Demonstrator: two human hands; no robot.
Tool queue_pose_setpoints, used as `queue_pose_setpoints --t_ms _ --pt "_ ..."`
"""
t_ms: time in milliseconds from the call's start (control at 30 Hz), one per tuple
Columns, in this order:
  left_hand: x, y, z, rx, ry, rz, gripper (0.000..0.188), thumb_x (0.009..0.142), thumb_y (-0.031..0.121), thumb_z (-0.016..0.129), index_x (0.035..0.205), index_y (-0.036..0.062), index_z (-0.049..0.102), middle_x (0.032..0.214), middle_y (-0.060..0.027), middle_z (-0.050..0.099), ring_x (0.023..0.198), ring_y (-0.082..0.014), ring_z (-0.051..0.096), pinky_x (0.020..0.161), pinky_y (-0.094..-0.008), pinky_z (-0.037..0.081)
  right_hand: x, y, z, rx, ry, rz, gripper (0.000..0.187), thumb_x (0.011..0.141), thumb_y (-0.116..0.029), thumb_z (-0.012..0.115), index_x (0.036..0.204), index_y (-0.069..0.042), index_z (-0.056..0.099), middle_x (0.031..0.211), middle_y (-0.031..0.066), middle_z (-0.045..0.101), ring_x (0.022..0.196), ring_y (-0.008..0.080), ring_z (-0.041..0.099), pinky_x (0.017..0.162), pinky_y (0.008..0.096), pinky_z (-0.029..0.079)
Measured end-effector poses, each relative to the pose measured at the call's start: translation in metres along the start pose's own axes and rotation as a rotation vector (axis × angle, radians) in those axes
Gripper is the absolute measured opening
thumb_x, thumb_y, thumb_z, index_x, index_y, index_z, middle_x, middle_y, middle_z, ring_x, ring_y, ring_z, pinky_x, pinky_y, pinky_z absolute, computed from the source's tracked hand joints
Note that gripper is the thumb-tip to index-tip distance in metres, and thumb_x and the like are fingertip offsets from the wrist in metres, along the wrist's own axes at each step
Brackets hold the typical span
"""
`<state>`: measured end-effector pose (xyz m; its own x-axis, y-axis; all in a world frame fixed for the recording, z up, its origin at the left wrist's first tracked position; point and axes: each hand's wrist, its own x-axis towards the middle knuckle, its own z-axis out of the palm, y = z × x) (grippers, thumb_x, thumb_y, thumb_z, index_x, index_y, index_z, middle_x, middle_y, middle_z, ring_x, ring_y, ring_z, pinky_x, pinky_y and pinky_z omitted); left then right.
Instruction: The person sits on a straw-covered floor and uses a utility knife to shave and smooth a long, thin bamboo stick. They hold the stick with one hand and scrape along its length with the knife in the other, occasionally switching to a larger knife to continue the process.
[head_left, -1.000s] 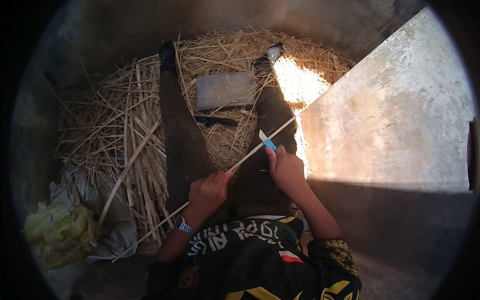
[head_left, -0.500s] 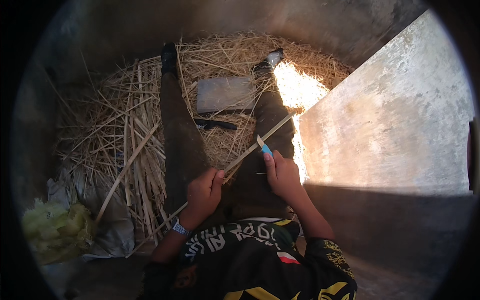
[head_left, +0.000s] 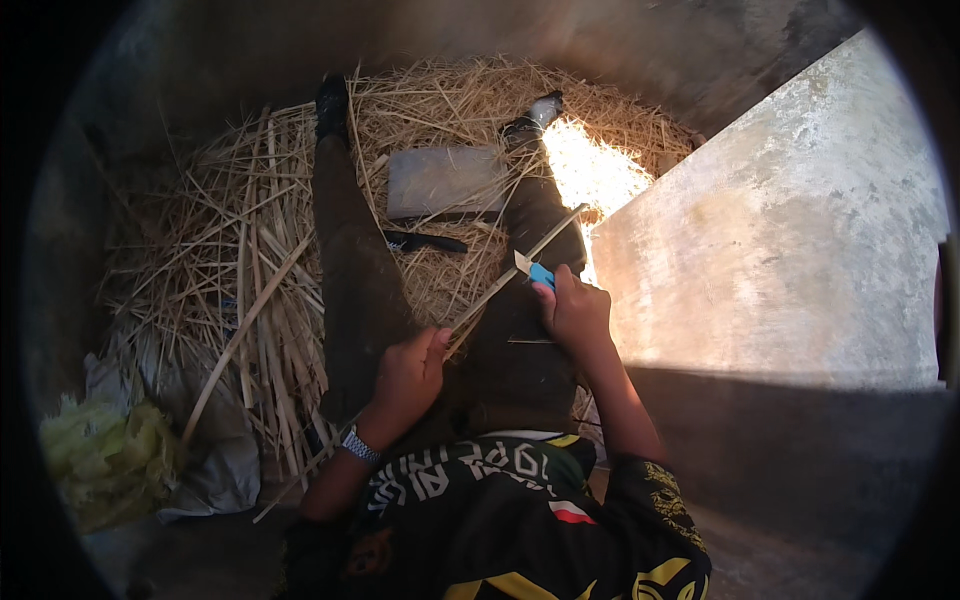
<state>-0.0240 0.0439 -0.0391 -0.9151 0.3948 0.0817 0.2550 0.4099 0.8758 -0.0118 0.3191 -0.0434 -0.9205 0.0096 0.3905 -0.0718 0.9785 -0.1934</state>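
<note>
A thin pale strip of bamboo or cane [head_left: 553,236] slants across my right thigh, its far end past the knee. My left hand [head_left: 408,378], with a metal watch on the wrist, is closed round the strip near its lower part. In my right hand [head_left: 580,315] is a blue-handled utility knife [head_left: 541,276], thumb along the handle. Its bare blade lies at the strip, partway along; whether it cuts in or only touches, I cannot tell. A small thin sliver [head_left: 530,341] shows below my right hand.
Shavings [head_left: 440,100] cover the floor around my outstretched legs. A grey block [head_left: 445,183] and a dark, long tool [head_left: 427,242] lie between them. Long split strips [head_left: 270,290] heap up on the left, near a grey sack [head_left: 225,465] and yellow-green plastic [head_left: 105,460]. A concrete wall [head_left: 780,230] stands right.
My right hand and the knife have shifted a little forward and right, and the blade is turned more across. The strip tilts slightly steeper. My left hand keeps its hold.
</note>
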Motion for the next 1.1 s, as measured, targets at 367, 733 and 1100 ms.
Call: queue_pose_setpoints --t_ms 367,733,1100 --pt "0.005 0.0 -0.013 -0.014 -0.143 -0.15 0.039 0.106 0.031 0.056 0.082 0.0003 0.06 0.061 -0.0195 0.057 0.056 -0.0406 0.061 0.054 -0.0459 0.046 0.006 0.047 -0.013 0.434 0.177 0.405 0.043 0.109 -0.032 0.043 0.086 0.002 0.058 0.06 0.0189 0.052 0.053 0.034 0.049 0.055 0.0435 0.042" --pt "0.004 -0.009 -0.008 0.123 -0.038 -0.043 0.037 0.105 0.028 0.059 0.079 0.0011 0.059 0.062 -0.0209 0.058 0.059 -0.0418 0.063 0.053 -0.0459 0.046 -0.01 -0.041 0.003 0.205 -0.216 0.124 0.043 0.105 -0.041 0.051 0.081 -0.006 0.055 0.058 0.0174 0.06 0.052 0.042 0.062 0.049 0.0517 0.048" --pt "-0.011 -0.005 -0.004 0.198 -0.027 0.072 0.037 0.105 0.025 0.059 0.078 0.0002 0.059 0.06 -0.0212 0.054 0.054 -0.0395 0.061 0.049 -0.0435 0.042 0.022 0.092 -0.003 -0.022 0.226 0.377 0.048 0.109 -0.037 0.045 0.082 -0.002 0.065 0.065 0.0232 0.064 0.06 0.0386 0.064 0.058 0.0456 0.05"
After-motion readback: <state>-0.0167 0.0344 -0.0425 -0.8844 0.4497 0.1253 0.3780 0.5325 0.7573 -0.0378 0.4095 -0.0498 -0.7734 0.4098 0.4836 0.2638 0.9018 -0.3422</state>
